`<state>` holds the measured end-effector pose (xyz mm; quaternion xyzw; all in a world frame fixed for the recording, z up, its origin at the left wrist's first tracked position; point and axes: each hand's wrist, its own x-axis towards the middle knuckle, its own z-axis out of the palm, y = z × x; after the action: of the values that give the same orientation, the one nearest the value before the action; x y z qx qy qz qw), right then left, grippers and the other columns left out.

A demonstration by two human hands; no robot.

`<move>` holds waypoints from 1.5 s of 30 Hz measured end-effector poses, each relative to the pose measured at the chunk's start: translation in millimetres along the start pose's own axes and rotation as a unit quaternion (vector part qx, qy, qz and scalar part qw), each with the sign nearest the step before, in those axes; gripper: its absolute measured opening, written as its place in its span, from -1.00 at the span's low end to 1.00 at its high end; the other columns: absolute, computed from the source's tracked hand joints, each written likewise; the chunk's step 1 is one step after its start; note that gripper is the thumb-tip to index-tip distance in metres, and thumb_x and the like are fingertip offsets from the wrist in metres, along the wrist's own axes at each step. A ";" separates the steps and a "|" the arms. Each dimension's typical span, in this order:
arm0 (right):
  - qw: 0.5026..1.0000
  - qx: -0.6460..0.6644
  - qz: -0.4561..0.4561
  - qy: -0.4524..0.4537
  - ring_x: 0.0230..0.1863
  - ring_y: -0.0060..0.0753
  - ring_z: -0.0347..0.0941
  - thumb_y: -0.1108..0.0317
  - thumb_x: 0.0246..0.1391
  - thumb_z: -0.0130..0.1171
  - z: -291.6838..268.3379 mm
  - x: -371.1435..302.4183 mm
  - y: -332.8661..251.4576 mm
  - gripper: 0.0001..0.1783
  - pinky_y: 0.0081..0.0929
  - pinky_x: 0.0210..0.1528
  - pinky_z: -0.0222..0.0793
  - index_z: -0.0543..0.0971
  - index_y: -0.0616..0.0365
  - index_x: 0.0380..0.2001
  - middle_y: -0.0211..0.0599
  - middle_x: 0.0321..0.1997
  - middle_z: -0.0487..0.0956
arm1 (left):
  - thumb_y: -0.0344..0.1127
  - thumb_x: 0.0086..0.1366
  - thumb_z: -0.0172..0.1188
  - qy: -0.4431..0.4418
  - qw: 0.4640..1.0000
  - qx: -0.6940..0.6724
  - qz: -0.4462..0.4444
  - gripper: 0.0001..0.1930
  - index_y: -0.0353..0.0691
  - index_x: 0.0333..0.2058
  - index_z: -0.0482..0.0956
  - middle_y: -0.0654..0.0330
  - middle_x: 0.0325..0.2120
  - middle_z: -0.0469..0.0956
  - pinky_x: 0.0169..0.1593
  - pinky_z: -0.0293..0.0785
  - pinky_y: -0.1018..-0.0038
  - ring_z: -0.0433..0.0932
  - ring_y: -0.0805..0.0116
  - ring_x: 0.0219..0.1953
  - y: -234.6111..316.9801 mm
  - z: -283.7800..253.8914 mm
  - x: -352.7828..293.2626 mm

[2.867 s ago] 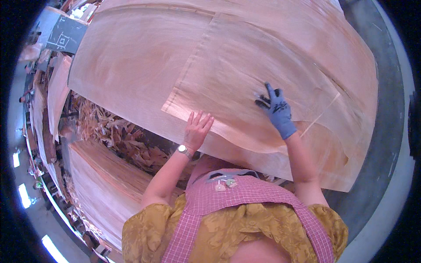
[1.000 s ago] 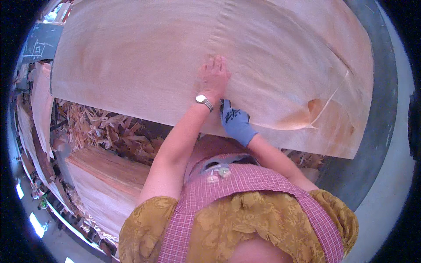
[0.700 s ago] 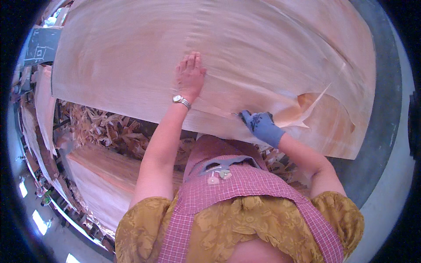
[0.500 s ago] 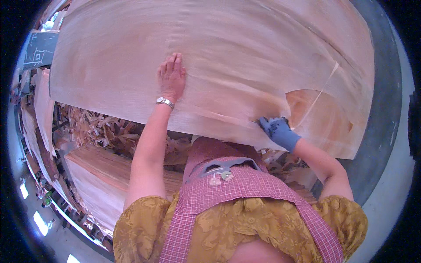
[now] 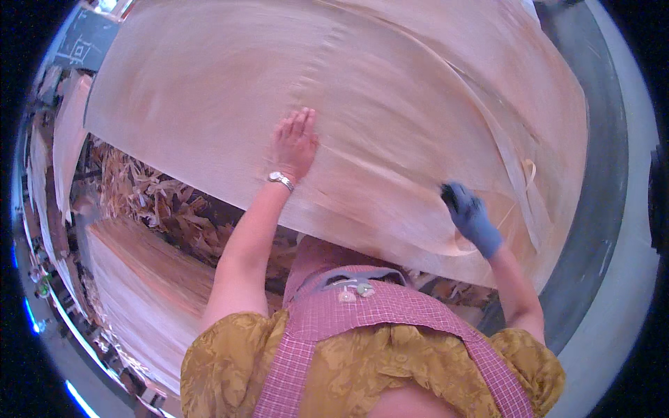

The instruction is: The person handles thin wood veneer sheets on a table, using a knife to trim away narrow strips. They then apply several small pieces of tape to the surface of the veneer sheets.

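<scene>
A broad sheet of pale wood veneer (image 5: 209,90), slightly wrinkled, spreads before me. My left hand (image 5: 295,145), bare and with a metal watch at the wrist, lies flat on it with fingers stretched out. On the right, my right hand (image 5: 470,212) wears a blue-grey glove with dark fingertips. Its fingers are curled together over the sheet; what they hold, if anything, is hidden. Beside the glove shows a darker tan area with a curved edge (image 5: 498,209). A long thin veneer strip (image 5: 512,157) with a curled piece lies farther right.
Torn veneer scraps (image 5: 167,202) heap below the sheet's near edge at left. A stack of veneer (image 5: 146,279) stands at the lower left. A dark board with chalk marks (image 5: 83,42) is at the far left; a dark grey edge (image 5: 603,160) curves along the right.
My right hand has moved right and slightly up, away from the sheet's near edge. The view has shifted; my left hand stays flat. A long strip now shows at the right.
</scene>
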<state>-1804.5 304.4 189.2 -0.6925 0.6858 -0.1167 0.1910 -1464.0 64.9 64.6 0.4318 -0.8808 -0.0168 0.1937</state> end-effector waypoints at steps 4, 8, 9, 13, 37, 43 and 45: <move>0.989 -0.087 -0.120 0.005 -0.28 0.03 0.54 0.17 0.27 0.00 41.1 185.5 -45.4 -0.78 -0.12 -0.27 0.47 0.49 0.03 -0.15 -0.10 -0.29 0.54 | -0.26 0.20 0.17 0.042 0.999 0.000 0.000 -0.49 -0.08 0.16 0.38 0.22 0.13 0.39 0.20 0.22 0.13 0.35 0.20 0.17 -0.9 13.7 0.3; 0.964 -0.147 -0.215 -0.058 -0.30 -0.03 0.56 0.16 0.26 -0.01 79.8 297.9 -77.9 -0.81 -0.16 -0.31 0.47 0.47 -0.02 -0.20 -0.14 -0.30 0.53 | -0.27 0.17 0.20 0.040 0.999 -0.025 -0.004 -0.54 -0.11 0.08 0.44 0.23 0.08 0.43 0.15 0.25 0.12 0.39 0.25 0.10 0.1 9.7 -1.1; 0.952 -0.165 -0.248 -0.071 -0.31 -0.06 0.55 0.16 0.25 0.01 82.5 313.9 -80.8 -0.82 -0.17 -0.32 0.46 0.47 -0.01 -0.22 -0.16 -0.31 0.52 | -0.28 0.17 0.20 0.036 0.999 -0.023 -0.002 -0.55 -0.13 0.07 0.44 0.22 0.08 0.43 0.14 0.25 0.12 0.39 0.25 0.10 -0.6 10.2 -1.4; 0.929 -0.181 -0.306 -0.106 -0.31 -0.12 0.55 0.18 0.21 0.06 94.1 340.7 -71.3 -0.82 -0.20 -0.32 0.45 0.49 -0.02 -0.19 -0.19 -0.32 0.52 | -0.28 0.12 0.27 -0.091 0.991 -0.071 -0.064 -0.46 -0.17 0.10 0.40 0.14 0.10 0.41 0.12 0.26 0.14 0.39 0.20 0.10 6.3 0.2 16.2; 0.975 -0.208 0.049 -0.063 -0.41 0.05 0.60 0.22 0.28 -0.12 19.0 125.5 129.8 -0.75 -0.04 -0.42 0.51 0.38 0.05 -0.05 -0.03 -0.39 0.61 | 0.08 0.31 0.07 -0.076 0.993 -0.082 0.034 -0.44 0.07 0.25 0.36 0.08 0.33 0.19 0.32 0.01 -0.14 0.11 0.05 0.36 151.9 83.9 104.9; 0.953 -0.176 0.199 -0.145 -0.38 0.09 0.61 0.20 0.28 -0.09 41.4 58.2 116.9 -0.71 0.00 -0.36 0.50 0.35 0.10 -0.03 0.03 -0.35 0.64 | -0.01 0.19 0.25 -0.208 0.976 -0.066 0.006 -0.39 0.11 0.22 0.38 0.14 0.31 0.23 0.31 0.00 -0.20 0.18 -0.03 0.32 231.2 50.0 112.1; 0.941 -0.171 0.243 -0.159 -0.36 0.10 0.62 0.17 0.29 -0.11 47.3 36.8 109.3 -0.66 -0.02 -0.36 0.51 0.31 0.08 0.04 0.09 -0.34 0.64 | -0.01 0.19 0.25 -0.197 0.980 -0.026 0.012 -0.40 0.14 0.22 0.38 0.15 0.31 0.23 0.31 -0.04 -0.23 0.16 -0.01 0.34 234.3 51.3 115.0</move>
<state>-1882.3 274.2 96.6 -0.5364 0.8037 0.1642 0.1984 -1722.4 116.3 100.8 0.4045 -0.9060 -0.1220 0.0277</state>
